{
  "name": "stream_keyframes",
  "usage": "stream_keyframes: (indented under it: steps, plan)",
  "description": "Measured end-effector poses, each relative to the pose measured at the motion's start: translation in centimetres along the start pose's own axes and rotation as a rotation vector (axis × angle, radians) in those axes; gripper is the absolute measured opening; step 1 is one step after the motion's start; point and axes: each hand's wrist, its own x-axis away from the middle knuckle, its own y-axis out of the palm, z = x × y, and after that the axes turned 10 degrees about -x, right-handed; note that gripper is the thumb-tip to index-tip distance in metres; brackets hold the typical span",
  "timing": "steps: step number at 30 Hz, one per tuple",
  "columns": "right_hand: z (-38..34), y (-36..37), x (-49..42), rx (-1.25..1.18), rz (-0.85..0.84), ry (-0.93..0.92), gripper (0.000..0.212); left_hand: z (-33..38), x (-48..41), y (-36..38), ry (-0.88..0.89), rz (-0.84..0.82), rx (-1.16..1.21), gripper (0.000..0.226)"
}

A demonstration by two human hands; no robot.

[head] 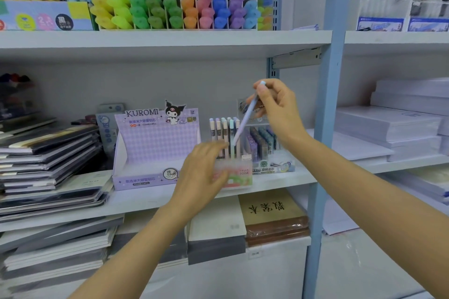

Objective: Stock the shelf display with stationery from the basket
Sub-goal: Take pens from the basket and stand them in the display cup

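Observation:
My right hand (pixel 277 109) pinches a pale lilac pen (pixel 245 119) by its top, tilted, with the tip down among several upright pastel pens (pixel 224 136). Those pens stand in a small clear "Fruit Soda" display box (pixel 240 176) on the middle shelf (pixel 150 199). My left hand (pixel 204 172) rests against the front left of that box, fingers curled on it. No basket is in view.
An empty purple Kuromi lead box (pixel 155 148) sits left of the pen box, a clear lead-refill display (pixel 264 145) right of it. Stacked notebooks (pixel 48 160) lie far left. Highlighters (pixel 175 9) fill the shelf above. A blue upright post (pixel 325 114) stands right, paper reams (pixel 401 124) beyond.

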Motion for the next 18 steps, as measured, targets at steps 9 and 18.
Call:
stream_keyframes:
  steps: [9,18]
  plan:
    - [5.4,-0.4,1.6,0.398,-0.088,0.034,0.012,-1.1,1.5,2.2,0.077,-0.047,-0.14,0.061]
    - [5.5,-0.1,0.3,0.51,-0.208,0.003,0.013,-1.1,1.8,2.7,0.062,-0.037,-0.142,0.061]
